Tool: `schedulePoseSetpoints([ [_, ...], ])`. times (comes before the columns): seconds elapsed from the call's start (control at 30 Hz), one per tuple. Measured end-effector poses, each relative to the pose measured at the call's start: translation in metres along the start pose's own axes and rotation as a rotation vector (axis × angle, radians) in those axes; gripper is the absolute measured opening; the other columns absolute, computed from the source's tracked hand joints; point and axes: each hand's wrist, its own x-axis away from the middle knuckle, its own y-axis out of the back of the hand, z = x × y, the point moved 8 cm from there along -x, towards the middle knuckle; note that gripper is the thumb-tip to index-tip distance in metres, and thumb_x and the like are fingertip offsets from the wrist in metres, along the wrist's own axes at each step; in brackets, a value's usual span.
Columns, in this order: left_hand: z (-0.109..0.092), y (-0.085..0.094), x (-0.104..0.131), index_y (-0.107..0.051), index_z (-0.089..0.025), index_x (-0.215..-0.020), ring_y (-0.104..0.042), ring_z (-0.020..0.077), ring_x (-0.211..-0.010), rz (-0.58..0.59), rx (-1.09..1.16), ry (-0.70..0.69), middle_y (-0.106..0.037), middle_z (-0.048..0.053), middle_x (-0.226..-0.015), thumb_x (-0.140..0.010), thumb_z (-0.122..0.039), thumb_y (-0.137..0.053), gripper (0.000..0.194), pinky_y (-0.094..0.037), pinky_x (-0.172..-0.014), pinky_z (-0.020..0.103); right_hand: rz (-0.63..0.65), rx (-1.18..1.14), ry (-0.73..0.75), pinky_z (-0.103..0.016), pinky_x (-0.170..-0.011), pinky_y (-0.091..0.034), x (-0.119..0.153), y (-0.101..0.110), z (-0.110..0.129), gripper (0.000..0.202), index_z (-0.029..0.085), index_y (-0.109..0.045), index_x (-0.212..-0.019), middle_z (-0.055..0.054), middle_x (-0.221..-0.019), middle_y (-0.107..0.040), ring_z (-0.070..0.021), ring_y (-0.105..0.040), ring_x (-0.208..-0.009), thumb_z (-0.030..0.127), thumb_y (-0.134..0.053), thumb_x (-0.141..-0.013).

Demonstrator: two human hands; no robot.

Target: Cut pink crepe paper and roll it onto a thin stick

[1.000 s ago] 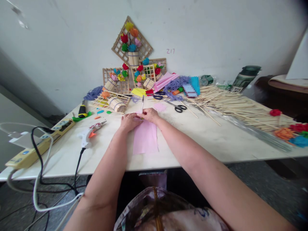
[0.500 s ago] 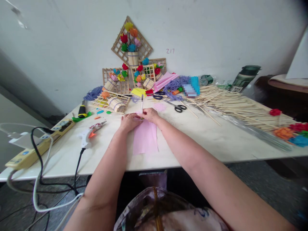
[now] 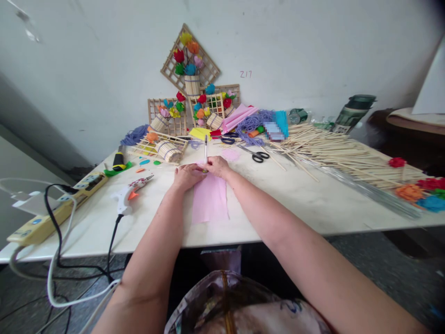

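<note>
A sheet of pink crepe paper [image 3: 210,202] lies on the white table, its far end under both hands. A slim pen-like stick [image 3: 206,150] stands up at the fingers of my right hand [image 3: 216,165], which is closed at the paper's far edge; whether it grips the stick or the paper is too small to tell. My left hand [image 3: 190,176] is bent over the paper's far left corner, its fingertips close to the right hand's and partly hidden.
A hot glue gun [image 3: 125,197] and a power strip [image 3: 59,208] with cables are at the left. Black scissors [image 3: 259,156] lie right of the hands. Many wooden sticks [image 3: 333,153] cover the right side. Lattice frames with paper flowers [image 3: 190,60] stand at the back.
</note>
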Motion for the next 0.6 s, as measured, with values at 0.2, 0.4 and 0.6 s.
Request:
schedulePoseSetpoints([
  [0.2, 0.0, -0.001, 0.001, -0.064, -0.032, -0.098, -0.042, 0.0249, -0.118, -0.008, -0.015, -0.013, -0.057, -0.002, -0.12, -0.067, -0.054, -0.055, 0.039, -0.026, -0.1, 0.039, -0.031, -0.082, -0.035, -0.021, -0.059, -0.037, -0.002, -0.001, -0.007, 0.031, 0.021, -0.068, -0.084, -0.002, -0.078, -0.068, -0.0138, -0.059, -0.072, 0.046, -0.05, -0.077],
  [0.4, -0.011, 0.006, 0.006, -0.064, -0.033, -0.099, -0.04, 0.0259, -0.119, -0.072, -0.038, -0.075, -0.059, -0.003, -0.119, -0.072, -0.046, -0.055, 0.032, -0.019, -0.103, 0.047, -0.079, -0.197, -0.063, -0.022, -0.065, -0.042, -0.006, -0.002, -0.014, 0.028, 0.018, -0.067, -0.08, -0.002, -0.073, -0.068, -0.014, -0.061, -0.072, 0.041, -0.051, -0.079],
  [0.6, -0.016, 0.009, 0.005, -0.068, -0.038, -0.09, -0.044, 0.0228, -0.115, -0.12, -0.075, -0.139, -0.062, -0.007, -0.113, -0.078, -0.041, -0.051, 0.021, -0.007, -0.105, 0.051, -0.102, -0.279, -0.035, -0.02, -0.063, -0.042, -0.007, -0.003, -0.013, 0.024, 0.015, -0.066, -0.076, -0.001, -0.067, -0.066, -0.0129, -0.06, -0.067, 0.035, -0.053, -0.078],
])
